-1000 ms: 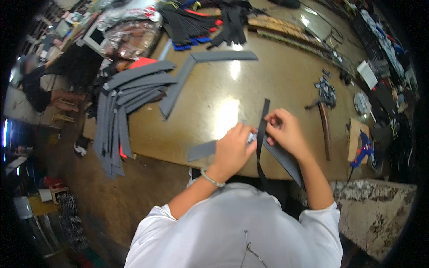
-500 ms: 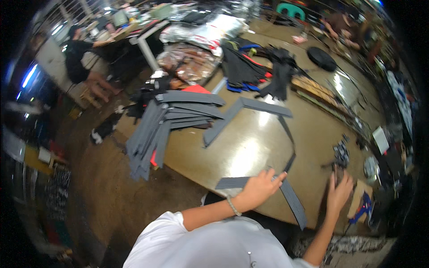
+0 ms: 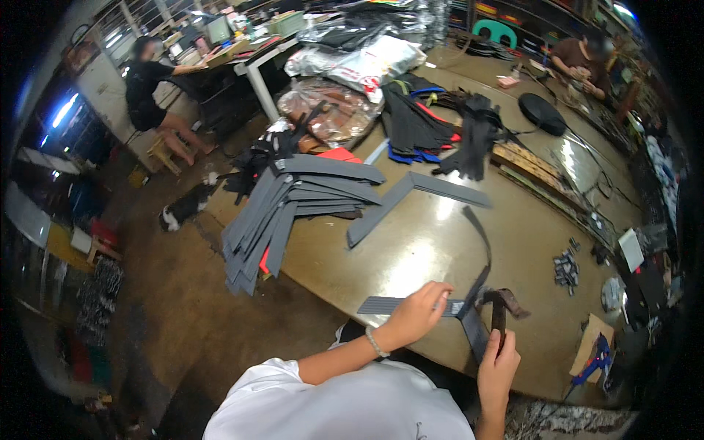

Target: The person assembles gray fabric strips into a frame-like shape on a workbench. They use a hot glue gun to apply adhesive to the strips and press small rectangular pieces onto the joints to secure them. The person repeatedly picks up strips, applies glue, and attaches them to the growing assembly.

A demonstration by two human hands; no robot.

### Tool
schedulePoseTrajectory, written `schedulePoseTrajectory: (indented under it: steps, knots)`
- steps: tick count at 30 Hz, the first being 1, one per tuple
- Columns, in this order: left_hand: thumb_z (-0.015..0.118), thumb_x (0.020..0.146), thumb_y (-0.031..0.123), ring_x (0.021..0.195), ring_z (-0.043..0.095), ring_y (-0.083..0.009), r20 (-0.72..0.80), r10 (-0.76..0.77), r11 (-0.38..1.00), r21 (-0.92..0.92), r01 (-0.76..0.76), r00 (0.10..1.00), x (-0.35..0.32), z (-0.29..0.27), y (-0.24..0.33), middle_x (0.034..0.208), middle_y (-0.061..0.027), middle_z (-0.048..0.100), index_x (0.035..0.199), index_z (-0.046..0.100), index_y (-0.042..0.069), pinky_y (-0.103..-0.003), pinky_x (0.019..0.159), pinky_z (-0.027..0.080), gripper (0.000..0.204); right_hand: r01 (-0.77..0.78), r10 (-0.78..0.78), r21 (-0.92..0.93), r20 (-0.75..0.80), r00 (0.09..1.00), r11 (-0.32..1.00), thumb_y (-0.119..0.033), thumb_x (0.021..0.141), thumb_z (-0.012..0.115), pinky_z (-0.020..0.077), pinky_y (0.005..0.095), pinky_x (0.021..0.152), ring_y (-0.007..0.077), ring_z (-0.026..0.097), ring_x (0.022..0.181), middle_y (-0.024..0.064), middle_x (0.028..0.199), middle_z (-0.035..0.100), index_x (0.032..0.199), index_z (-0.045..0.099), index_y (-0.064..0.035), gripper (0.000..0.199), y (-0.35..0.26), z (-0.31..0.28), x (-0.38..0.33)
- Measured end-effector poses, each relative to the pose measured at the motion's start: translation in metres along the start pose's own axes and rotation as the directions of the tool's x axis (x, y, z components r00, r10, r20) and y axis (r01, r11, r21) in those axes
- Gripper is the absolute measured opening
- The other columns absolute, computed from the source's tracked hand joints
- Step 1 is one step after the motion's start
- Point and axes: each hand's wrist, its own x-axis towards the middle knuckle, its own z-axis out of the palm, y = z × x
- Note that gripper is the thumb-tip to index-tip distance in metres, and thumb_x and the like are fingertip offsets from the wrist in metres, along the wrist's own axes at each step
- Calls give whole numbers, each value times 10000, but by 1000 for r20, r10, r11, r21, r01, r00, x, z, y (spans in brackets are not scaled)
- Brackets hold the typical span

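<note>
My right hand grips the handle of a hammer, its head raised just above the table's near side. My left hand is over a bent grey strap at the table's front edge, fingers drawn together; what they pinch, if anything, is hidden. The strap's other leg runs toward me beneath the hammer. A thin dark strip curves away from the bend. Farther off lies another bent grey strap, and to its left a fanned pile of similar grey straps.
Small metal pieces lie on the right, with a blue-handled tool on cardboard nearer me. Black straps, plastic-wrapped bundles and a black strap roll lie farther back. Two people work beyond; an animal lies on the floor.
My right hand has moved left from beside the small metal pieces and now holds the hammer over the strap. My left hand has drawn its fingers together and shifted slightly left.
</note>
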Motion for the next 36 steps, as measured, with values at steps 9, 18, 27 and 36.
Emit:
schedulePoseTrajectory:
  steps: [9,18,27,36]
  knots:
    - [480,989,91,869,641,-324,-31,-29,999,-31,28,999,4,-8,9,999,-191,650,1133,614,9,-385,784,498,214,150,-140,-191,64,988,970,-245,966,564,466,585,608,517,607,721,321,739,613,965,501,40,292,0,4,-16]
    - [580,951,243,812,608,-279,125,102,920,366,-141,987,-1,-38,10,883,-120,600,1193,626,42,-376,704,507,317,-58,63,35,-170,983,998,-301,1031,458,458,474,713,420,579,756,296,875,620,1049,563,45,362,41,-30,9]
    - [645,892,311,897,621,-295,454,170,920,244,-306,875,36,-39,4,890,-108,622,962,645,57,-412,775,501,264,-323,-31,-506,-572,820,800,-401,1031,433,477,474,804,401,600,995,219,1090,643,1228,560,-2,462,123,-50,64]
    - [716,871,235,786,655,-229,-74,246,899,389,-199,966,85,-163,57,858,-97,673,897,702,40,-339,709,511,197,-351,-74,-574,-588,805,740,-456,1029,403,480,463,774,372,609,973,176,1061,647,1222,568,-51,478,118,-44,68]
